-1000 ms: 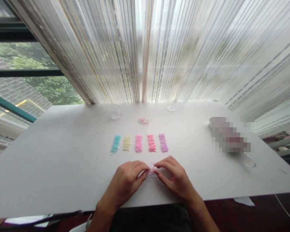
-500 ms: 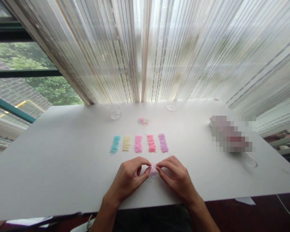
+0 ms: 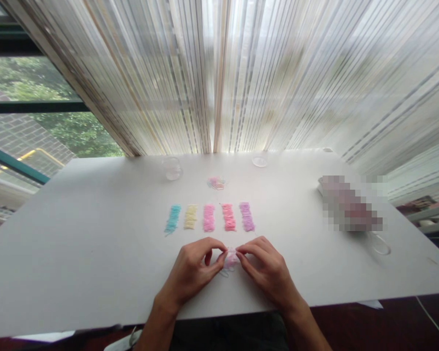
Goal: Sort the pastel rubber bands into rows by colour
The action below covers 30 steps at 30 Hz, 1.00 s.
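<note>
Near the front of the table, my left hand (image 3: 199,265) has thumb and index finger pinched at the edge of a small tangle of pale pink and whitish elastic bands (image 3: 230,261). Facing it, my right hand (image 3: 266,262) pinches at the other side of the same tangle. A few thin loops stick out below the left fingertips. Just beyond the hands lie separate strips of little bands: turquoise (image 3: 173,218), yellow (image 3: 190,217), pink (image 3: 209,218), coral (image 3: 229,217) and purple (image 3: 247,217). Which single band lies between the fingertips is too small to tell.
A mixed pile of bands (image 3: 216,183) lies behind the strips. Farther back are a clear round container (image 3: 173,169) and a clear lid (image 3: 259,162). On the right, a blurred-out pinkish object (image 3: 351,204) with a white loop rests on the white table (image 3: 76,243).
Both hands keep their pinch over the tangle, with the left fingertips slightly farther left. The view has shifted a little; the strips and pile lie as before.
</note>
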Motion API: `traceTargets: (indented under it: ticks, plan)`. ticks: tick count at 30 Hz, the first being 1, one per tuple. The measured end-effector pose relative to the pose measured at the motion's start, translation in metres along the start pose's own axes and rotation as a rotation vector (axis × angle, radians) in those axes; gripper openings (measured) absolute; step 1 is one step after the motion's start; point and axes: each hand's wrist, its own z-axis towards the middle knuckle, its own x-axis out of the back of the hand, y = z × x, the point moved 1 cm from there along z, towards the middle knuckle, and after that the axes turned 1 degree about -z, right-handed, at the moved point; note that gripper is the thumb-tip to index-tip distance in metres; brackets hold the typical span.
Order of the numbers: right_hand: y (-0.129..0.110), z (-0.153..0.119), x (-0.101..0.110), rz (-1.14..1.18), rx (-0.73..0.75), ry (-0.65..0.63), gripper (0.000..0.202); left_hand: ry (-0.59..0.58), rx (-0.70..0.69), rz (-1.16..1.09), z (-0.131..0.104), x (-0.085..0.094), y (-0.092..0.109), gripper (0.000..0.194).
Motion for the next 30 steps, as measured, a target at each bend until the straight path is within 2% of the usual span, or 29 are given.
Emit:
traceTargets:
  ticks: [30]
  plan:
    - [0.001, -0.001, 0.000, -0.032, -0.030, -0.006, 0.009, 0.015, 0.003, -0.009, -0.005, -0.003, -0.011, 0.009]
